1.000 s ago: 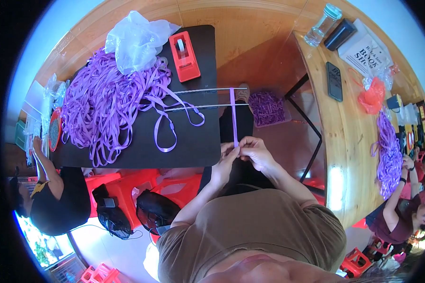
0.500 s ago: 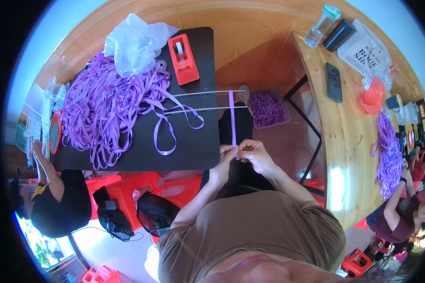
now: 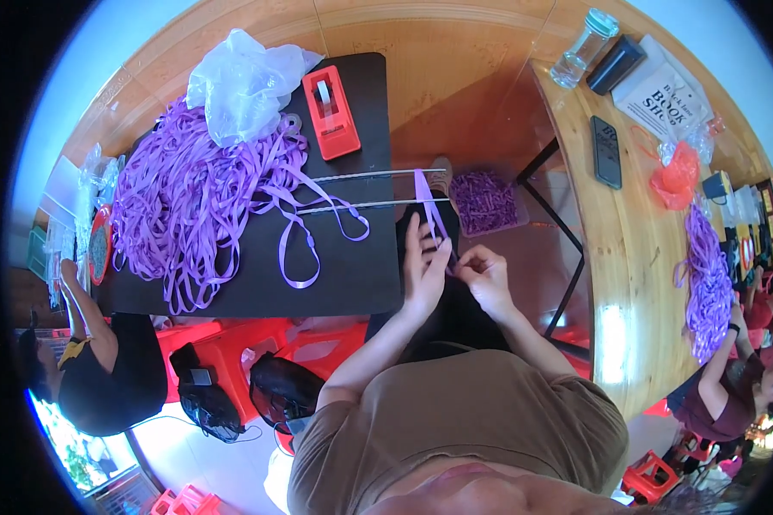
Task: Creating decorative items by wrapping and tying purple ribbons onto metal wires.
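Observation:
A narrow purple strap (image 3: pixel 425 190) hangs looped over two thin pale rods (image 3: pixel 378 204) that jut out past the right edge of the black table. Its two strands slant down toward my hands, above my lap. My left hand (image 3: pixel 425 279) is open, its fingers stretched up and apart, and the strap runs beside its thumb. Just to the right, my right hand (image 3: pixel 484 281) is closed in a pinch on the strap's lower part. The fingertips partly hide that end. A large heap of purple lanyards (image 3: pixel 189 202) covers much of the table, with two loops trailing near the rods.
A red tape dispenser (image 3: pixel 331 116) and a clear plastic bag (image 3: pixel 247 86) sit on the black table (image 3: pixel 343 283). On the floor stands a bin of purple pieces (image 3: pixel 487 202). The wooden table (image 3: pixel 627 257) at right bears a phone (image 3: pixel 606 152) and a bottle. Other people sit at both sides.
My left hand's fingers have opened out from a pinch and reached higher. The right hand has moved slightly right and down. The strap, straight before, now slants with its strands spread.

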### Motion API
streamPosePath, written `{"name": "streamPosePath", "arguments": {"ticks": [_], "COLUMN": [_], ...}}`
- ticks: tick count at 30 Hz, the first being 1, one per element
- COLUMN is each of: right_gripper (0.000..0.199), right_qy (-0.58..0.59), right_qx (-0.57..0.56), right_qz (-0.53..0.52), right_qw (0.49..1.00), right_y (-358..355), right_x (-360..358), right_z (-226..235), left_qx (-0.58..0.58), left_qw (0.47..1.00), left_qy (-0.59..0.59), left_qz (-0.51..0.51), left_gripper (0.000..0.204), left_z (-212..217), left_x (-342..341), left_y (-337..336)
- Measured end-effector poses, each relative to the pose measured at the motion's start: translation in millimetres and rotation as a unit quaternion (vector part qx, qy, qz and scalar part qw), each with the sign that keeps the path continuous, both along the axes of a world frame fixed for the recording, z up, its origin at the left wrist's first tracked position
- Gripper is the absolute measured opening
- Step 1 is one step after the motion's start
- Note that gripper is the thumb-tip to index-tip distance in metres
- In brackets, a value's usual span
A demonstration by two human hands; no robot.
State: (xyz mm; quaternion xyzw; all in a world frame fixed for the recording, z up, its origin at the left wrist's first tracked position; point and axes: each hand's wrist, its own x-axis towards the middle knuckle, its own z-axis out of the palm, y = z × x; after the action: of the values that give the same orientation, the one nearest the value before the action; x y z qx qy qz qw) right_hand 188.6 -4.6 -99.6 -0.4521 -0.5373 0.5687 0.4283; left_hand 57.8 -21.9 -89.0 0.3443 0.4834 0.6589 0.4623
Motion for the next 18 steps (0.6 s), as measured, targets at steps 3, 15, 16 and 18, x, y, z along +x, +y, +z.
{"name": "streamPosePath", "arguments": {"ticks": [3, 15, 16, 18], "right_gripper": [0.009, 0.014, 0.014, 0.019], "right_qy": [-0.121, -0.450, -0.404, -0.317], "right_qx": [0.153, 0.546, 0.555, 0.581], "right_qz": [-0.087, -0.301, -0.326, -0.334], "right_qw": [0.977, 0.639, 0.650, 0.671], "right_y": [13, 120, 123, 117], "right_x": [15, 55, 55, 57], "right_z": [12, 92, 100, 116], "left_qx": [0.070, 0.013, 0.019, 0.005], "left_qw": [0.997, 0.976, 0.975, 0.962], "left_qy": [0.004, -0.217, -0.223, -0.267], "left_qz": [0.032, 0.000, -0.017, -0.054], "left_gripper": [0.056, 0.035, 0.035, 0.041], "left_z": [7, 5, -2, -1], "left_x": [10, 14, 12, 11], "left_y": [32, 57, 57, 56]}}
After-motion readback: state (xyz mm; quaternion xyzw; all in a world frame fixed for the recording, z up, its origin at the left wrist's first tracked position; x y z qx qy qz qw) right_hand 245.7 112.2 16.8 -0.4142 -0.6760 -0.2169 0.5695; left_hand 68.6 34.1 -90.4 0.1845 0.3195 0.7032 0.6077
